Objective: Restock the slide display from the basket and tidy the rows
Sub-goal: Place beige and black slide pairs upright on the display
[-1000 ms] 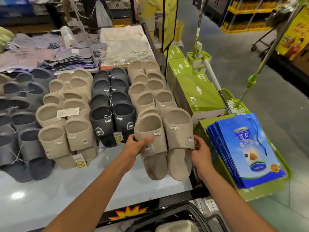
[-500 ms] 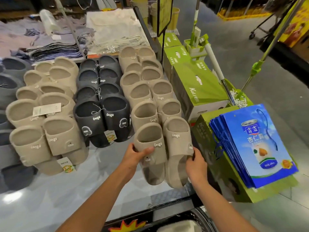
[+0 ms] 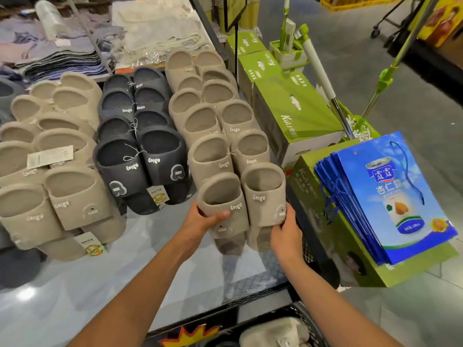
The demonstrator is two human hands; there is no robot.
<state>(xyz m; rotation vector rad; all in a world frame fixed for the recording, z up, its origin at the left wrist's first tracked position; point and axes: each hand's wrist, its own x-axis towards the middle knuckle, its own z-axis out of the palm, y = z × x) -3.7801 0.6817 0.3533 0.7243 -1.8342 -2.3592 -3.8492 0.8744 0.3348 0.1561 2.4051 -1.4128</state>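
Note:
A pair of beige slides [image 3: 240, 204] lies at the front of the rightmost beige row on the glossy display table [image 3: 75, 291]. My left hand [image 3: 200, 221] grips the left slide of the pair, thumb across its strap. My right hand [image 3: 285, 231] holds the outer edge of the right slide. Behind the pair the same row of beige slides [image 3: 215, 121] runs back. A black row [image 3: 140, 136] and another beige row [image 3: 57, 151] lie to the left. The black basket [image 3: 295, 331] at the bottom edge holds more pale slides.
Green boxes [image 3: 293, 106] and a stack of blue bags [image 3: 395, 196] stand close to the table's right edge. A mop handle [image 3: 323, 81] leans there. Folded textiles [image 3: 155, 28] lie at the back. Grey slides [image 3: 5, 91] sit at the far left.
Both hands have slid the beige pair back up the table against the pair behind it. The camera has moved closer and tilted down.

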